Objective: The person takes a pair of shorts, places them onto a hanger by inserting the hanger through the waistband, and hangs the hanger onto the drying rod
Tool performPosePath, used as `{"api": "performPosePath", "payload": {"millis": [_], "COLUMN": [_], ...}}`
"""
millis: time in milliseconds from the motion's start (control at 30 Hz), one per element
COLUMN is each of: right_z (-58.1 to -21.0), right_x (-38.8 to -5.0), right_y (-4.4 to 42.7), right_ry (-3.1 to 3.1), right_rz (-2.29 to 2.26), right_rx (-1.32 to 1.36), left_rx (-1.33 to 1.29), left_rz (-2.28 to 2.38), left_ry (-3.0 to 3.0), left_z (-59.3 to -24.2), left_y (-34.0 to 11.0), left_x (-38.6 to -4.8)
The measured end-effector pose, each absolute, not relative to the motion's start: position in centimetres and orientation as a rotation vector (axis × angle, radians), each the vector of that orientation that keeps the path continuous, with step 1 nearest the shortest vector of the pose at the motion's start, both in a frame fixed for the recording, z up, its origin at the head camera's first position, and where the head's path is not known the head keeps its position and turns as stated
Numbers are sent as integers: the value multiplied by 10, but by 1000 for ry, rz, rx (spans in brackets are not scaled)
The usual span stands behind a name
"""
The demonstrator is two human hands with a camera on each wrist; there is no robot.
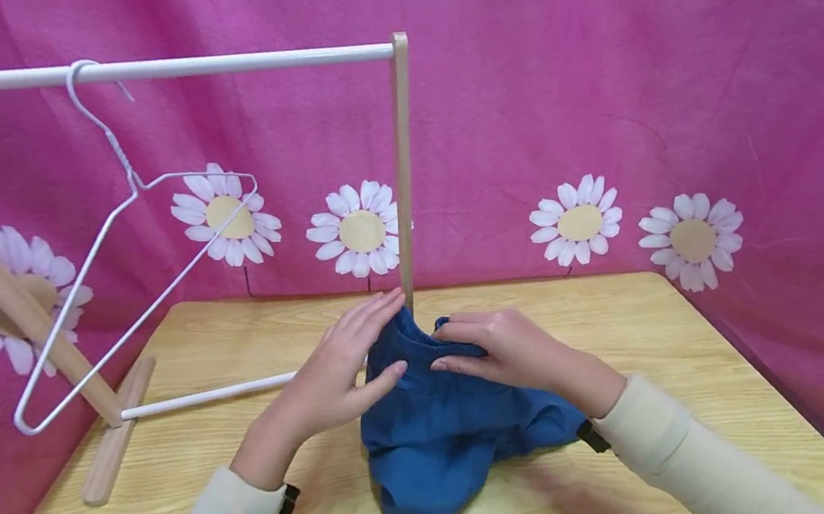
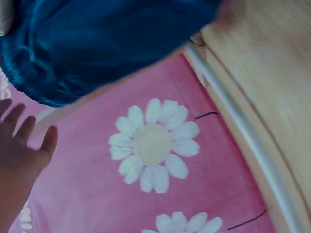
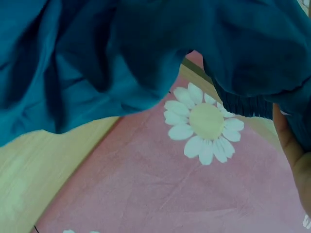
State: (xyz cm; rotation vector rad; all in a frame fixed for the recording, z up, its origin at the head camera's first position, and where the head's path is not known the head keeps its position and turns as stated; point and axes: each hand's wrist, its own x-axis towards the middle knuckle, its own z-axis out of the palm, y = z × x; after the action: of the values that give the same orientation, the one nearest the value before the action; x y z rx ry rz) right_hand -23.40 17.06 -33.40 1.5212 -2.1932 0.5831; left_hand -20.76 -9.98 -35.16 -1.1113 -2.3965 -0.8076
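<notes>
A dark blue garment (image 1: 429, 423) with a gathered, elastic-looking edge hangs in folds over the table's middle; whether it is trousers, a skirt or a top cannot be told. My right hand (image 1: 516, 351) pinches its upper edge between thumb and fingers. In the right wrist view, the garment (image 3: 131, 58) drapes widely and the gathered edge lies beside the fingers. My left hand (image 1: 341, 373) is at the garment's left side, fingers fairly straight and thumb apart. The left wrist view shows that hand (image 2: 22, 155) with spread fingers, just off the cloth (image 2: 112, 43).
A white wire hanger (image 1: 140, 319) hangs from the white top bar (image 1: 226, 61) of a wooden rack at left. The rack's right post (image 1: 405, 165) stands behind the garment, and its lower bar (image 1: 208, 395) runs near the wooden table (image 1: 666, 381). Behind hangs a pink flowered cloth (image 1: 488, 115).
</notes>
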Motion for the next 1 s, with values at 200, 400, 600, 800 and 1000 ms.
{"api": "performPosePath", "payload": {"millis": [200, 400, 600, 800, 1000], "right_z": [-340, -339, -339, -342, -345], "right_x": [-230, -228, -230, -231, -230], "right_y": [172, 173, 179, 185, 192], "right_ry": [-2250, -2305, -2374, -2448, -2469], "right_rz": [616, 574, 496, 428, 462], "right_rx": [1521, 1462, 1373, 1297, 1242], "left_rx": [-1237, -1093, -1045, -1010, -978], "left_rz": [-534, -371, -311, -311, -361], "left_ry": [-2388, -2314, -2322, -2339, -2381], "left_z": [-351, -353, -355, -355, -353], "left_y": [-89, -88, -90, -93, -95], "left_x": [-210, -216, -216, -215, -214]}}
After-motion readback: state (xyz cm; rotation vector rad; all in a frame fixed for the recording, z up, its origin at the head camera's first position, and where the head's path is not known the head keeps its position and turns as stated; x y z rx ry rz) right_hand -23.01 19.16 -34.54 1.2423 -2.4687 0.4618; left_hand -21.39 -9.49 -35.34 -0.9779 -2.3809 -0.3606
